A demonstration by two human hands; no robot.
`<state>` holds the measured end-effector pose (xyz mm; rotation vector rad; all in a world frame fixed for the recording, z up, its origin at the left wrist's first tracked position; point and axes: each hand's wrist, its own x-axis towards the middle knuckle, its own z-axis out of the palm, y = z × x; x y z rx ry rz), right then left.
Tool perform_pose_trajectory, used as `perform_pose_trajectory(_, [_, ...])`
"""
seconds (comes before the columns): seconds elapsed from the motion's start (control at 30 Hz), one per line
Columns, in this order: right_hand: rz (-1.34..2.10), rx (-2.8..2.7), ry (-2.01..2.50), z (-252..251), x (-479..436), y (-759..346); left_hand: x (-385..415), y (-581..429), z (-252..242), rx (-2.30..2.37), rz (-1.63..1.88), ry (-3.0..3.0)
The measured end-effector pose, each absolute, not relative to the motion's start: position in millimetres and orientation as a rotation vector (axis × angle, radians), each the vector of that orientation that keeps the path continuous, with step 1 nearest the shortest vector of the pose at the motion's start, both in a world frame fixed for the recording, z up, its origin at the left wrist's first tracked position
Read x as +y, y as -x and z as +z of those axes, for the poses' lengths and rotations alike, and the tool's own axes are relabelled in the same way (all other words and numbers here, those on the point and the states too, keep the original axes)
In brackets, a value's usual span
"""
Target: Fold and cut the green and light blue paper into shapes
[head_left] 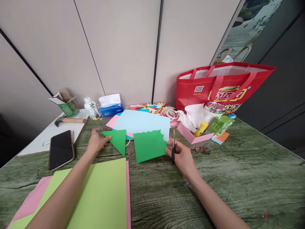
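My left hand pinches the left edge of a green paper triangle, whose tip points down. In my right hand is a pair of scissors with black handles, blades pointing up and away from me. The fingers of that hand also touch the right edge of a larger green paper sheet. Its top edge and upper right corner are cut in a wavy scalloped line. Behind both green pieces lies a pale blue sheet, partly covered by them. A tiny green scrap rests on the table.
Lime-green paper over pink sheets lies under my left forearm. A phone, a hammer, a bottle and a tissue pack are leftward. Right: a pink box with a glue stick, and a red bag.
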<state>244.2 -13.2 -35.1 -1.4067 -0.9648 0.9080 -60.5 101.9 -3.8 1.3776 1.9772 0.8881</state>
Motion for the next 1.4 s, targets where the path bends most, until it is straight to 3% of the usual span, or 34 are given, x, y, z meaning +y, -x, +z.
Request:
perform_pose_trajectory(0.2, [0.909, -0.973, 1.41, -40, -12, -245, 98, 54, 0, 1.845, 1.008, -1.215])
perform_pose_trajectory(0.43, [0.836, -0.944, 1.313, -25, -15, -239, 84, 50, 42, 1.624, 1.195, -1.261])
perform_pose_trajectory(0.57, [0.805, -0.928, 1.218, -20, -19, -236, 61, 21, 56, 1.24, 1.109, -1.047])
perform_pose_trajectory(0.77, [0.837, -0.901, 1.085, -20, -21, -237, 26, -26, 42, 0.998, 0.897, -0.966])
perform_pose_trajectory(1.13, [0.85, -1.027, 1.095, -8, -29, -226, 18, -37, 22, 1.123, 1.435, -1.084])
perform_pose_trajectory(1.4, [0.848, -0.891, 1.095, -14, -26, -227, 9, -44, 21, 1.006, 1.458, -1.011])
